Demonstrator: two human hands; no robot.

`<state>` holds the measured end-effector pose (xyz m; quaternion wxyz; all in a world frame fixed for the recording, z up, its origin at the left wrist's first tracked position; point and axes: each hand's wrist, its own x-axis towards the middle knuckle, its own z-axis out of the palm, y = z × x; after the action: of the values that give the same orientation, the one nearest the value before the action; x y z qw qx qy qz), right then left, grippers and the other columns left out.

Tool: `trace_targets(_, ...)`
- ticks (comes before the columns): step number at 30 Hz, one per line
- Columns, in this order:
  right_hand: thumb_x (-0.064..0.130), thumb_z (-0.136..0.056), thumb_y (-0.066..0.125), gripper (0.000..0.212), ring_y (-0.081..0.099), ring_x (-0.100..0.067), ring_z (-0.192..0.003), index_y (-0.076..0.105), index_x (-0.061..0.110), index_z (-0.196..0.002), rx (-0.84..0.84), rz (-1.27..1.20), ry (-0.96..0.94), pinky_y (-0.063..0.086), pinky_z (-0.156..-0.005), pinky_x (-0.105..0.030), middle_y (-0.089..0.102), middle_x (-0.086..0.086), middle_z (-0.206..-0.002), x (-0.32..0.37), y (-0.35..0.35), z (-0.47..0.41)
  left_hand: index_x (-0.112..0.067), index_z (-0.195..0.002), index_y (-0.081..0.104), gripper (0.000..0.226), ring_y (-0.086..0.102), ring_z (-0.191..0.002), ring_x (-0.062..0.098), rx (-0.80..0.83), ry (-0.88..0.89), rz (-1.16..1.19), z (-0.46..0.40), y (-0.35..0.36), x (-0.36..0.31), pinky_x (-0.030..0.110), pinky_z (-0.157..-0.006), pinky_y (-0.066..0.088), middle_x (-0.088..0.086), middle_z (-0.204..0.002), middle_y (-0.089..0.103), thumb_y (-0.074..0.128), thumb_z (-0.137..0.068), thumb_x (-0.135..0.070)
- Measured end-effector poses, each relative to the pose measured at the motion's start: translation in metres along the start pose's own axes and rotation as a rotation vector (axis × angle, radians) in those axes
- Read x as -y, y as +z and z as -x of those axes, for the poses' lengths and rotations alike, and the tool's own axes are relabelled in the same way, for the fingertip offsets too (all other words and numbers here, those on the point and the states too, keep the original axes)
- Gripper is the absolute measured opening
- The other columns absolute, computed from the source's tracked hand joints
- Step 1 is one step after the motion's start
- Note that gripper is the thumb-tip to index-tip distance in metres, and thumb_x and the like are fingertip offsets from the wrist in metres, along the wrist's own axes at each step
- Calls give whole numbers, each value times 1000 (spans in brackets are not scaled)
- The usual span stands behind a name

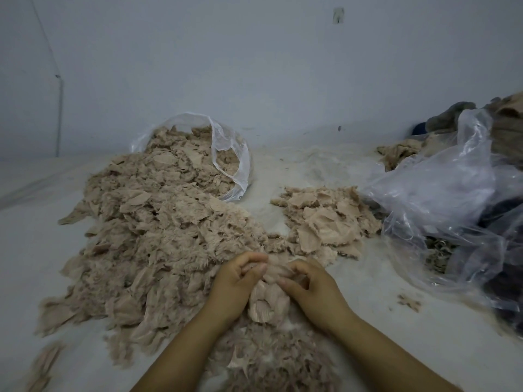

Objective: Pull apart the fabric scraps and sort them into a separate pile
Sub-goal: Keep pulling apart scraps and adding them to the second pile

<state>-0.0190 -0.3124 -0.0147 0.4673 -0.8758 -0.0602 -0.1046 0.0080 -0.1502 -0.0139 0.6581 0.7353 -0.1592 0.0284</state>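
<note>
A big heap of beige fabric scraps (158,230) spills from a clear plastic bag (226,154) at the back left and runs down toward me. A smaller, flatter pile of scraps (325,224) lies apart to the right. At the near centre my left hand (235,287) and my right hand (314,290) both pinch one bunched scrap (267,301), fingers curled on its upper edge, thumbs close together. The scrap hangs down between my wrists over the heap's near end.
A crumpled clear plastic bag (452,210) with dark and tan cloth inside fills the right side. More cloth (402,154) lies behind it. One stray scrap (410,302) sits at the right front, others (45,363) at the left front. A pale wall stands behind.
</note>
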Motion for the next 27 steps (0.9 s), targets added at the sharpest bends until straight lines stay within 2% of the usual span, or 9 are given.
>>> trace_targets(4, 15, -90, 63, 8, 60, -17, -75, 63, 15, -81, -79, -84, 46, 50, -70, -23, 58, -2, -95, -1, 0, -1, -26, -93, 65, 19, 68, -82, 5, 5, 10, -11, 0, 2, 1, 16, -71, 52, -7, -86, 72, 62, -88, -8)
trace_targets(8, 9, -90, 62, 11, 63, -10, -60, 61, 19, -84, -36, -295, 96, 53, -58, -23, 65, 0, -69, 0, 1, 1, -34, -94, 62, 28, 66, -87, 5, -18, 17, -99, -2, 1, 4, 16, -75, 52, -7, -92, 69, 73, -79, -12)
trace_targets(11, 5, -85, 66, 22, 65, -3, -72, 66, 27, -82, -8, -261, 19, 52, -66, -17, 69, 12, -80, -1, 2, 0, -38, -96, 59, 44, 63, -88, 4, 67, 27, -207, -2, 1, 8, 17, -80, 51, -7, -95, 65, 81, -71, -9)
trace_targets(14, 0, -89, 59, 19, 64, -14, -58, 65, 13, -76, -70, -340, 56, 53, -57, -24, 68, 1, -64, -3, 1, -3, -45, -89, 58, 49, 62, -86, 4, 25, 29, -322, -4, 0, 10, 16, -78, 50, -11, -89, 64, 81, -69, -7)
trace_targets(17, 7, -91, 59, 15, 59, -18, -47, 55, 4, -77, -183, -571, 153, 52, -49, -27, 63, -7, -53, -4, -6, -8, -41, -83, 61, 47, 63, -80, -3, -74, 23, -325, -6, -5, 10, 12, -74, 50, -13, -81, 67, 72, -73, 4)
trace_targets(19, 12, -94, 55, 15, 57, -16, -43, 54, 2, -83, -220, -706, 211, 49, -45, -25, 64, -11, -55, -5, -12, -10, -37, -85, 62, 45, 65, -81, 0, -91, 12, -308, -5, -8, 9, 21, -81, 54, -9, -82, 69, 63, -79, 8)
trace_targets(22, 15, -98, 48, 18, 56, -16, -42, 53, 0, -92, -140, -782, 278, 44, -41, -22, 63, -18, -60, -3, -11, -8, -40, -100, 61, 37, 61, -90, -6, -19, 70, -284, -1, -5, 4, 14, -81, 49, -15, -97, 68, 76, -77, -16)
trace_targets(24, 16, -99, 48, 19, 57, -17, -44, 54, 0, -93, -54, -847, 275, 44, -40, -21, 65, -18, -63, 1, -6, -6, -41, -113, 55, 52, 58, -98, -11, 97, 59, -242, 3, 1, 1, 8, -79, 46, -22, -106, 66, 82, -70, -29)
trace_targets(27, 21, -91, 59, 20, 51, -18, -44, 61, 2, -86, -17, -841, 240, 39, -39, -22, 63, -14, -60, 8, -2, -3, -29, -111, 62, 38, 64, -81, -5, 138, 10, -183, 5, 10, -1, 10, -71, 46, -18, -86, 69, 77, -76, -22)
